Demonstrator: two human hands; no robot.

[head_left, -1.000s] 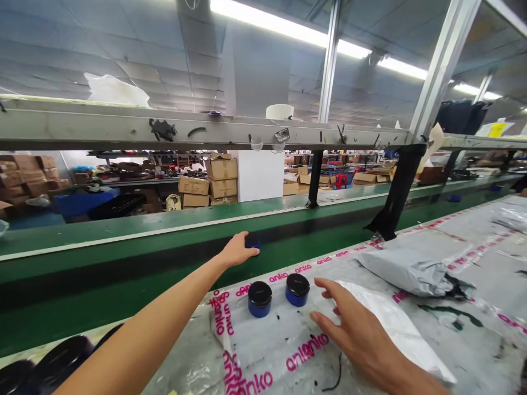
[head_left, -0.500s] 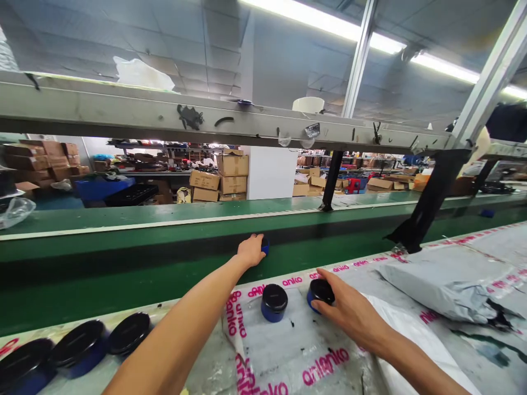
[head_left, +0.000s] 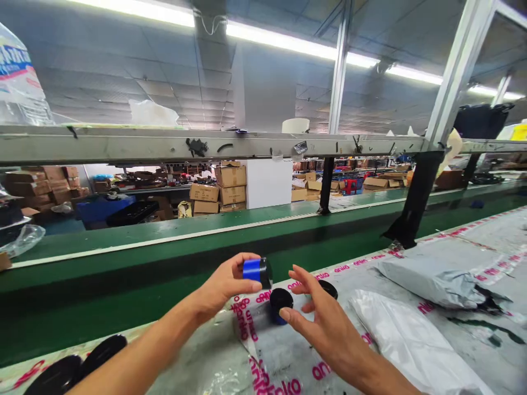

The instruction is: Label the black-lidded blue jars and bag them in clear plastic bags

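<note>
From where I stand, the left hand (head_left: 224,288) has a blue-and-black jar (head_left: 252,271) pinched between its thumb below and its fingers above, the grip falling on the blue part. The jar is tipped onto its side in the air, near the edge where the green belt (head_left: 123,288) meets the worktable (head_left: 214,365), and its black lid points toward the other hand. That right hand (head_left: 325,318) hangs open with the thumb and fingers spread apart, just beside the held jar and pinching nothing. Below its thumb stands a second jar (head_left: 280,300) on the table's pink-lettered covering (whether the thumb brushes it, I can't tell from here), and a third jar (head_left: 330,289) shows only its dark top behind the fingers. Over by the left forearm sit two more black-lidded jars, a nearer one (head_left: 57,376) and a farther one (head_left: 104,352), both partly hidden by the arm or the view's edge. To the right of the right hand lie a white bag (head_left: 415,337) and, behind it, a greyish bag (head_left: 428,281). Across the belt runs a scuffed rail (head_left: 152,147), with a clear bottle (head_left: 20,88) standing at its left end, and cardboard boxes (head_left: 231,176) are stacked beyond.
</note>
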